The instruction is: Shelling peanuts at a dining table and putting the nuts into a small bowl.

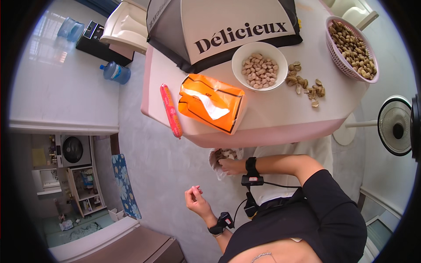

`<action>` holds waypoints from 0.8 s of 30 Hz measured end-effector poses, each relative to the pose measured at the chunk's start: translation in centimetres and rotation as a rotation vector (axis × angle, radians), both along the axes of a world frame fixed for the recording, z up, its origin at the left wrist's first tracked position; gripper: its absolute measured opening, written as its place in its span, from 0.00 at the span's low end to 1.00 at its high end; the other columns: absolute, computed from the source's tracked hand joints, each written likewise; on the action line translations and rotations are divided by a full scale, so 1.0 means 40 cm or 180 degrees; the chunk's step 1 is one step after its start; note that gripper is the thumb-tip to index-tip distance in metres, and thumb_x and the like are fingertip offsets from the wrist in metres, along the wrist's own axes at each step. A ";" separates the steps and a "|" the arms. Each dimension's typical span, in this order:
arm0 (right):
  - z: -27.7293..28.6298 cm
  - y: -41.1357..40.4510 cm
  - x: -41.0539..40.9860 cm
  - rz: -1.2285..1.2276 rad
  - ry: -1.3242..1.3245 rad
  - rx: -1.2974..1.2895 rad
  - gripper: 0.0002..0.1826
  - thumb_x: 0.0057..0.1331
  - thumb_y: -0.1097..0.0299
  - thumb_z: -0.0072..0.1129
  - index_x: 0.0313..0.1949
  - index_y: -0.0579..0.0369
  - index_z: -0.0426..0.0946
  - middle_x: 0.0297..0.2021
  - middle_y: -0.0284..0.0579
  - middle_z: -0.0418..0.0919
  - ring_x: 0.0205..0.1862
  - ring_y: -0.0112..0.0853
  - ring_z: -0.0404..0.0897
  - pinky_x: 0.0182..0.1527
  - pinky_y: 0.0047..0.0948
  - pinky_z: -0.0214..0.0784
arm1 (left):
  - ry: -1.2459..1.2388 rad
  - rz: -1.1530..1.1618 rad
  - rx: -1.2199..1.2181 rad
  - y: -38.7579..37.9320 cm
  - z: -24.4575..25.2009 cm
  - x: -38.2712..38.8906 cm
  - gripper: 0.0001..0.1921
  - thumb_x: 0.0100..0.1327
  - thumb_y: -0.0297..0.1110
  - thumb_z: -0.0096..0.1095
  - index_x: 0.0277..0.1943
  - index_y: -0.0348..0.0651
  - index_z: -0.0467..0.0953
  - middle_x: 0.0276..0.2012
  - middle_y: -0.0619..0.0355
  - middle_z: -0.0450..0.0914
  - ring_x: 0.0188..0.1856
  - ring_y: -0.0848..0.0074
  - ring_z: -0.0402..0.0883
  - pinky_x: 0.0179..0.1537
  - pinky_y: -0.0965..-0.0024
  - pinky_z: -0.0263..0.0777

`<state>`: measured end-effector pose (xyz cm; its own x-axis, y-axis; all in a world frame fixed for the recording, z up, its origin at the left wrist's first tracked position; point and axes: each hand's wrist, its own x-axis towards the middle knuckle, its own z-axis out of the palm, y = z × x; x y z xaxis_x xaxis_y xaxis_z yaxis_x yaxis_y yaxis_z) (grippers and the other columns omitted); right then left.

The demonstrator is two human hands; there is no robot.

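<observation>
My right hand (232,166) reaches down into a plastic bag (224,175) below the table's front edge. Peanut shells (227,154) fill the bag's mouth, and my fingertips are partly hidden there. Off to the left, over the floor, my left hand (198,203) has its fingers curled in; whether something small sits between them cannot be seen. On the table, a white bowl (236,73) contains shelled peanuts (260,70). Beside it lie a few unshelled peanuts and shell pieces (301,80). A pink plastic basket (340,62) at the right is full of unshelled peanuts (353,49).
An orange tissue pack (213,102) and a red-wrapped sausage (171,111) rest near the table's (279,111) left front edge. Behind them stands a mesh food cover (230,26). A fan (394,125) is at right; water jugs (116,73) and a plastic chair (126,28) are at left.
</observation>
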<state>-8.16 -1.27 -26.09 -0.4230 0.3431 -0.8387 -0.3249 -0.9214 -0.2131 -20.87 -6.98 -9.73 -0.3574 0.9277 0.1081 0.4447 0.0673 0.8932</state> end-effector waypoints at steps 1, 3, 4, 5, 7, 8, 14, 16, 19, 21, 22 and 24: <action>0.014 -0.003 0.021 0.0134 0.0072 0.0234 0.15 0.70 0.57 0.44 0.45 0.51 0.74 0.40 0.36 0.76 0.45 0.26 0.72 0.48 0.31 0.65 | 0.0019 -0.0039 0.0010 0.005 0.000 0.008 0.13 0.71 0.34 0.55 0.31 0.36 0.75 0.28 0.62 0.77 0.27 0.84 0.70 0.32 0.79 0.67; 0.052 -0.013 0.078 0.0376 0.0158 0.0690 0.16 0.70 0.59 0.44 0.49 0.53 0.75 0.47 0.36 0.77 0.50 0.25 0.73 0.52 0.32 0.66 | -0.0053 -0.0169 0.0007 0.017 -0.001 0.028 0.13 0.71 0.34 0.55 0.31 0.36 0.74 0.28 0.62 0.77 0.27 0.84 0.70 0.32 0.78 0.67; 0.083 -0.018 0.095 0.0440 0.0400 0.1044 0.16 0.70 0.58 0.45 0.49 0.52 0.75 0.47 0.36 0.77 0.49 0.25 0.73 0.51 0.31 0.67 | 0.0045 -0.0221 0.0049 0.021 -0.002 0.029 0.13 0.71 0.34 0.55 0.31 0.36 0.74 0.28 0.62 0.77 0.27 0.84 0.70 0.32 0.78 0.67; 0.115 -0.023 0.112 0.0502 0.0626 0.1399 0.16 0.71 0.57 0.45 0.48 0.52 0.76 0.47 0.36 0.77 0.48 0.24 0.74 0.50 0.30 0.68 | 0.0133 -0.0283 0.0093 0.026 -0.003 0.035 0.12 0.71 0.34 0.55 0.31 0.36 0.74 0.28 0.62 0.76 0.27 0.83 0.70 0.32 0.78 0.66; 0.272 -0.030 0.160 0.0650 0.0453 0.2473 0.18 0.71 0.55 0.46 0.46 0.57 0.76 0.42 0.38 0.79 0.44 0.26 0.76 0.46 0.28 0.69 | 0.0092 -0.0347 0.0166 0.042 0.006 0.052 0.11 0.69 0.29 0.55 0.29 0.34 0.72 0.27 0.59 0.75 0.26 0.79 0.69 0.30 0.75 0.65; 0.339 -0.037 0.199 0.0859 0.0045 0.2976 0.19 0.71 0.55 0.47 0.45 0.59 0.75 0.39 0.40 0.79 0.42 0.28 0.77 0.44 0.29 0.70 | 0.0138 -0.0489 0.0257 0.051 0.010 0.070 0.11 0.68 0.29 0.56 0.29 0.34 0.72 0.26 0.59 0.74 0.26 0.79 0.69 0.30 0.74 0.65; 0.744 -0.136 0.520 0.1002 -0.2983 0.4914 0.16 0.67 0.55 0.59 0.43 0.54 0.74 0.37 0.44 0.77 0.37 0.38 0.80 0.37 0.35 0.75 | 0.0445 -0.1416 0.0850 0.121 0.057 0.203 0.10 0.67 0.27 0.56 0.29 0.35 0.72 0.25 0.57 0.75 0.26 0.76 0.70 0.30 0.73 0.65; 0.768 -0.151 0.617 0.0401 -0.4843 0.4588 0.22 0.59 0.55 0.68 0.45 0.53 0.74 0.34 0.43 0.77 0.33 0.36 0.81 0.34 0.33 0.75 | 0.0613 -0.1766 0.1072 0.137 0.078 0.239 0.08 0.64 0.25 0.58 0.28 0.34 0.74 0.24 0.56 0.76 0.26 0.72 0.71 0.30 0.70 0.66; 0.751 -0.171 0.746 0.0317 -0.5715 0.3668 0.32 0.57 0.52 0.69 0.55 0.53 0.68 0.41 0.47 0.73 0.32 0.41 0.81 0.34 0.37 0.75 | 0.0542 -0.1943 0.1009 0.148 0.103 0.277 0.02 0.59 0.23 0.62 0.30 0.36 0.77 0.25 0.53 0.79 0.28 0.63 0.76 0.32 0.66 0.70; 0.729 -0.180 0.806 0.0776 -0.6100 0.3096 0.39 0.56 0.48 0.69 0.61 0.53 0.63 0.46 0.51 0.69 0.31 0.43 0.80 0.33 0.40 0.75 | 0.0444 -0.2055 0.1157 0.160 0.099 0.305 0.04 0.60 0.23 0.61 0.29 0.35 0.77 0.25 0.54 0.79 0.28 0.65 0.77 0.33 0.66 0.70; 0.717 -0.179 0.820 0.1001 -0.5988 0.2896 0.43 0.55 0.44 0.67 0.63 0.54 0.61 0.47 0.52 0.67 0.34 0.43 0.79 0.37 0.40 0.75 | 0.0369 -0.2144 0.1276 0.165 0.098 0.317 0.06 0.62 0.24 0.59 0.28 0.35 0.76 0.25 0.54 0.79 0.28 0.66 0.77 0.34 0.67 0.71; 0.662 -0.171 0.827 0.1113 -0.6482 0.3086 0.42 0.57 0.43 0.65 0.62 0.54 0.61 0.46 0.53 0.68 0.36 0.44 0.78 0.38 0.40 0.74 | 0.0391 -0.2202 0.1207 0.165 0.104 0.329 0.06 0.62 0.24 0.59 0.29 0.35 0.76 0.25 0.54 0.80 0.29 0.66 0.78 0.34 0.67 0.71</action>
